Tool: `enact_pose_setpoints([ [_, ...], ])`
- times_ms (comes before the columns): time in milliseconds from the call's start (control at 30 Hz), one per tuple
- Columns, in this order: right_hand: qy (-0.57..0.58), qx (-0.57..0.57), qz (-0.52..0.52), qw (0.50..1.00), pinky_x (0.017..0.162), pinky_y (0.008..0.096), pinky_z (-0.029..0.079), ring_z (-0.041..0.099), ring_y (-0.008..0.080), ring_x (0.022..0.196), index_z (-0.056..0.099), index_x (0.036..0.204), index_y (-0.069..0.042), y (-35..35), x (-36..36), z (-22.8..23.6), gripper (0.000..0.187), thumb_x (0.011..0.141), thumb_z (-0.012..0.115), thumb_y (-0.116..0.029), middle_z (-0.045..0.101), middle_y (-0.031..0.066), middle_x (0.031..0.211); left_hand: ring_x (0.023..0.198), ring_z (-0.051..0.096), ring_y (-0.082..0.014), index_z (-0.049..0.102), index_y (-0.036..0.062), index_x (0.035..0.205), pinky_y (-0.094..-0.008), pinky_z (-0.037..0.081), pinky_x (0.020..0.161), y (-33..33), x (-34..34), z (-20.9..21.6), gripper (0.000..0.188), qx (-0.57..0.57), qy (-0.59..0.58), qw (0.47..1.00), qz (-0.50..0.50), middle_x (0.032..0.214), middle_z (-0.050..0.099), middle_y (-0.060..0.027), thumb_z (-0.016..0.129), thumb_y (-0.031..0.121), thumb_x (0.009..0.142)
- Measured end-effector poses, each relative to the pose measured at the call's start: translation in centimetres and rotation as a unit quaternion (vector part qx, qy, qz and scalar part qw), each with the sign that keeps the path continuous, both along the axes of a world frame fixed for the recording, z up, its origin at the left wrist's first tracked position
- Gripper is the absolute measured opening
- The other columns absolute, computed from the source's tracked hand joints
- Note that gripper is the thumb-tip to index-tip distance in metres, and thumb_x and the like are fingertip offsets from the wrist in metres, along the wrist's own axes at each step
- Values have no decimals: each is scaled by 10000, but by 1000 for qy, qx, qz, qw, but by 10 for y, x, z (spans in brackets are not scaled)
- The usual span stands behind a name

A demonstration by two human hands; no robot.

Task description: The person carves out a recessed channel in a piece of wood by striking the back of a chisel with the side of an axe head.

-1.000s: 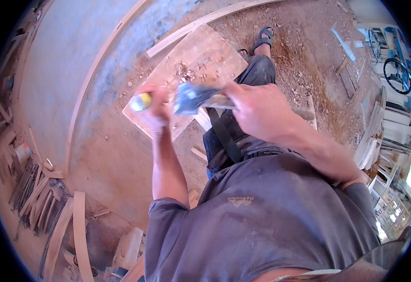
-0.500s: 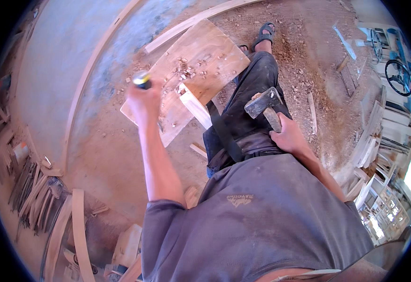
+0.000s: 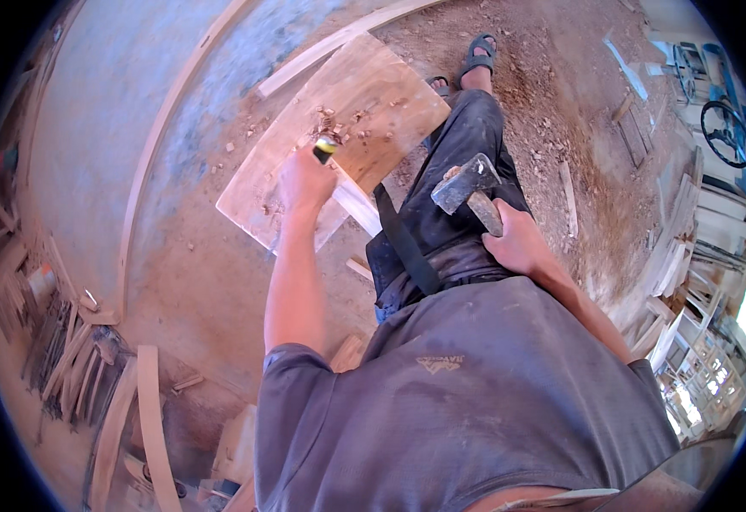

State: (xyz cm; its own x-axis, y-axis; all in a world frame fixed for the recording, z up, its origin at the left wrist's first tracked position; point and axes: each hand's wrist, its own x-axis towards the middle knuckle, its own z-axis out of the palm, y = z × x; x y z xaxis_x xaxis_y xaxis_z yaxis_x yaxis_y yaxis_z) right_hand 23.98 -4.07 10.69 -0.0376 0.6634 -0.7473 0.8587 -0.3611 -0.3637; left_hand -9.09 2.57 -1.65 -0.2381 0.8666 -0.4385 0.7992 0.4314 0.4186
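Observation:
My left hand [image 3: 306, 179] is closed around a chisel [image 3: 325, 150], whose black and yellow handle end shows above the fist; its blade is hidden. The fist is over a pale wooden bar [image 3: 358, 207], which reaches from the board to my lap. Beneath lies a broad wooden board [image 3: 249, 183] with small wood chips [image 3: 360, 134] scattered on it. Near my thigh, my right hand [image 3: 518, 239] grips the short wooden handle of a hammer [image 3: 467, 183]. The hammer's dark, worn head rests by my leg. A black strap [image 3: 407, 243] crosses my lap beside the bar.
Long curved wooden pieces [image 3: 147, 166] lie on the floor to the left and ahead. Wood offcuts [image 3: 70, 367] are piled at the lower left. Chips cover the ground by my sandalled feet [image 3: 478, 64]. A black steering wheel [image 3: 725, 134] and stacked timber [image 3: 676, 247] stand at the right.
My left hand has moved right with the chisel, from the board's left part to over the wooden bar. The hammer in my right hand has shifted slightly left.

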Motion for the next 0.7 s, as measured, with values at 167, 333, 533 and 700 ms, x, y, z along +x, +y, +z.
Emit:
enact_pose_setpoints([
  [167, 33, 15, 0, 999, 893, 473, 505, 654, 461, 1019, 586, 1199, 13, -4, 7, -10, 435, 805, 678, -149, 675, 301, 1022, 853, 717, -379, 706, -5, 984, -459, 549, 777, -27, -67, 0, 268, 8, 34, 993, 117, 869, 717, -234, 668, 138, 761],
  [333, 64, 46, 1, 997, 888, 498, 503, 641, 482, 1021, 595, 1159, 8, 2, 7, -15, 396, 797, 659, -140, 670, 314, 1013, 799, 629, -185, 521, -59, 1237, -362, 533, 682, -32, -81, 68, 421, 189, -433, 832, 292, 877, 588, -66, 608, -41, 826],
  [533, 88, 51, 20, 995, 866, 476, 507, 648, 472, 975, 592, 1137, 28, 9, 3, -14, 394, 786, 660, -137, 660, 303, 966, 804, 595, -200, 545, -5, 1166, -403, 515, 610, -4, -65, 101, 321, 363, -424, 782, 277, 945, 586, -85, 702, -10, 886],
  [700, 135, -61, -42, 988, 772, 431, 527, 676, 375, 814, 591, 1075, 54, 33, -18, -1, 360, 773, 666, -126, 657, 253, 881, 660, 562, -214, 595, 53, 857, -360, 469, 572, 11, -58, 85, 159, 378, -563, 669, 303, 773, 578, -94, 742, -8, 855],
])
